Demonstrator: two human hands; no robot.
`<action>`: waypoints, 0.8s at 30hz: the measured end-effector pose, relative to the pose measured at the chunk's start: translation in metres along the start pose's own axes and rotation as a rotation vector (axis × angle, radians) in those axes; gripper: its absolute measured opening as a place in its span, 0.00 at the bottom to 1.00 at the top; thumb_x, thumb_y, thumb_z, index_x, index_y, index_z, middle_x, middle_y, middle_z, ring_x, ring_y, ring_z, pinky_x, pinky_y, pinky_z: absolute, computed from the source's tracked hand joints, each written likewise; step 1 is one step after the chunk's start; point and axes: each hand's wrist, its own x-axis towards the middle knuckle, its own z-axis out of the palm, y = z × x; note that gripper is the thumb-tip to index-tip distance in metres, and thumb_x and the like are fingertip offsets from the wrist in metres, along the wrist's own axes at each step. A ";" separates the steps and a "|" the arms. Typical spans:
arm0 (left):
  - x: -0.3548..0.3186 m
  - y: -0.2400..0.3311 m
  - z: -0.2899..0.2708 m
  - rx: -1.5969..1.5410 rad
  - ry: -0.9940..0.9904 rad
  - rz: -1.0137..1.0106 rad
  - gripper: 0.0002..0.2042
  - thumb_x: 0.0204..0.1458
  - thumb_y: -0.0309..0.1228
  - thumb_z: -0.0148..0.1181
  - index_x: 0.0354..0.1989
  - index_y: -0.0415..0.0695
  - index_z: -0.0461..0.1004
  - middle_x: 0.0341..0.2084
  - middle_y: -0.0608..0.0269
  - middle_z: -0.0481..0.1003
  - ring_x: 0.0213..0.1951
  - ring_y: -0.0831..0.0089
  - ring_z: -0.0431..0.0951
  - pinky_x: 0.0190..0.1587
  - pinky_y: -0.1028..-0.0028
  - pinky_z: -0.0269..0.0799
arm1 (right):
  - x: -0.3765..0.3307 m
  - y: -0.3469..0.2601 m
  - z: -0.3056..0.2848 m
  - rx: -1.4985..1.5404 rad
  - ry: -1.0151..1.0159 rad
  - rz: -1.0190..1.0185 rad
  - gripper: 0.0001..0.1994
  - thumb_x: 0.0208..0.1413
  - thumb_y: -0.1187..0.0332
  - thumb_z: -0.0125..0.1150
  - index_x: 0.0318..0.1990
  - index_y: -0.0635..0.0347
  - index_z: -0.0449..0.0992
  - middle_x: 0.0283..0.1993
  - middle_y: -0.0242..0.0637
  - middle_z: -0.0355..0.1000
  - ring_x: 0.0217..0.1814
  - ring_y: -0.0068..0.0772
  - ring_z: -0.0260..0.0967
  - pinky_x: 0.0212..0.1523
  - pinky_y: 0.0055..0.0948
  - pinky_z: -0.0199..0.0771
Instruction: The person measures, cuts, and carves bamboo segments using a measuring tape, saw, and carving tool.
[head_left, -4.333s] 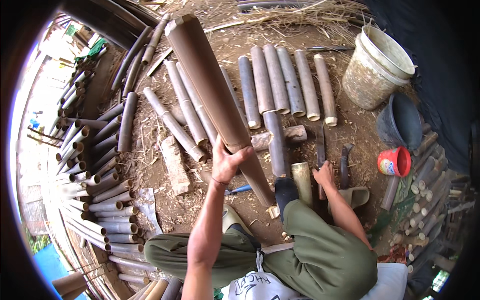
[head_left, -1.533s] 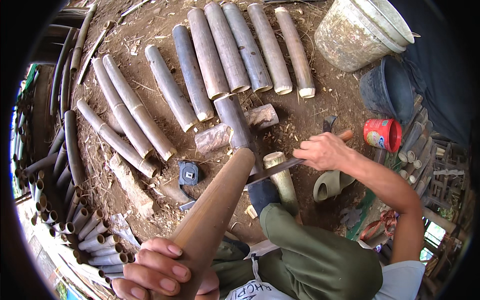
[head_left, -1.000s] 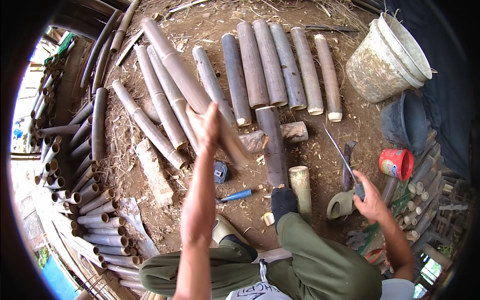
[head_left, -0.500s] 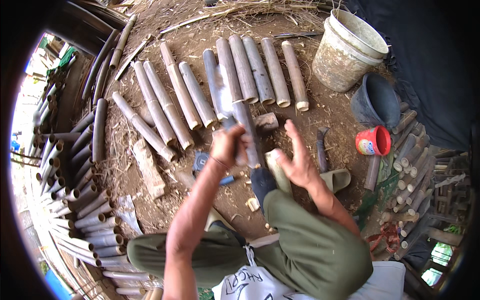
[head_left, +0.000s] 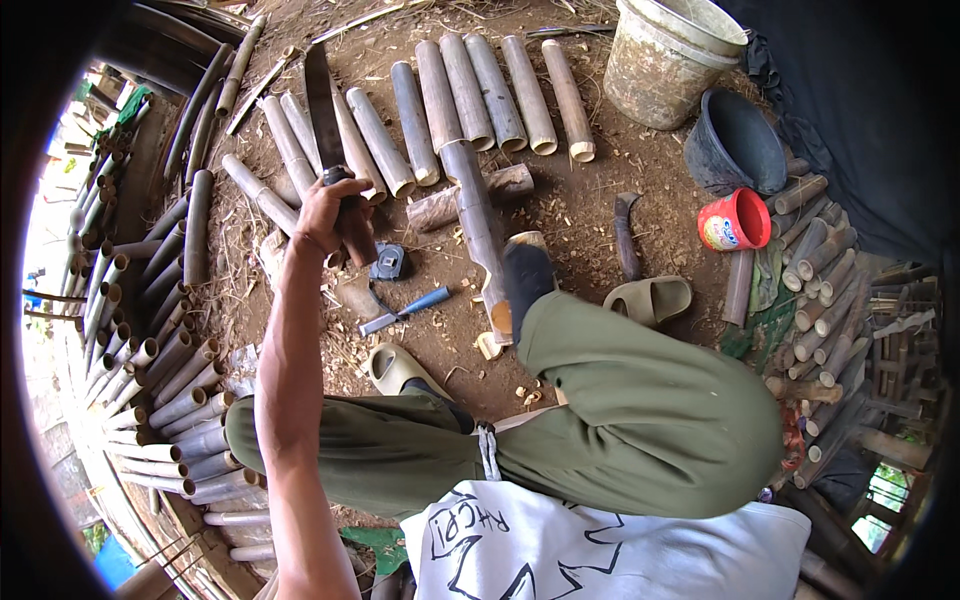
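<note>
My left hand [head_left: 330, 215] is closed around the handle of a machete [head_left: 322, 110], whose long dark blade points up and away to the left of the work. My right hand is out of view. In front of me a dark bamboo tube [head_left: 472, 205] slopes toward me, resting across a short log [head_left: 432, 212]. An opening is cut in its side, toward the near end. My foot in a dark sock [head_left: 528, 275] presses against that near end. Beyond the tube several cut bamboo lengths [head_left: 465, 95] lie side by side on the dirt.
A tape measure [head_left: 388, 262] and a blue-handled tool [head_left: 425, 301] lie left of the tube; a curved blade [head_left: 627, 235] lies right. Sandals [head_left: 648, 300], a dirty white bucket [head_left: 665, 65], a black bucket [head_left: 735, 140], a red tub [head_left: 735, 220] and bamboo stacks [head_left: 180, 400] surround me.
My left hand has swung the machete left, away from the bamboo tube. My right hand, earlier open with fingers spread beside the tube, has left the view. The view has shifted.
</note>
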 end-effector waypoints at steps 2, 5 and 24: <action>-0.015 0.004 0.019 0.064 0.101 0.094 0.13 0.52 0.38 0.67 0.36 0.44 0.71 0.19 0.64 0.72 0.18 0.75 0.73 0.20 0.74 0.71 | 0.001 -0.015 0.010 -0.119 0.050 -0.058 0.46 0.48 0.54 0.70 0.69 0.64 0.51 0.58 0.54 0.68 0.57 0.49 0.70 0.58 0.43 0.69; -0.006 -0.013 0.000 0.396 0.124 0.184 0.22 0.52 0.52 0.66 0.35 0.43 0.71 0.18 0.67 0.72 0.17 0.79 0.72 0.20 0.77 0.69 | 0.003 -0.036 0.025 -0.230 0.091 -0.100 0.46 0.47 0.53 0.70 0.69 0.64 0.52 0.57 0.54 0.69 0.57 0.49 0.70 0.57 0.42 0.70; 0.083 -0.064 -0.011 1.543 -0.281 -0.043 0.40 0.47 0.75 0.46 0.21 0.42 0.77 0.15 0.51 0.74 0.23 0.57 0.78 0.30 0.57 0.71 | 0.037 -0.158 -0.207 0.864 -0.196 -0.339 0.41 0.35 0.58 0.69 0.58 0.75 0.63 0.50 0.50 0.71 0.42 0.42 0.77 0.43 0.38 0.82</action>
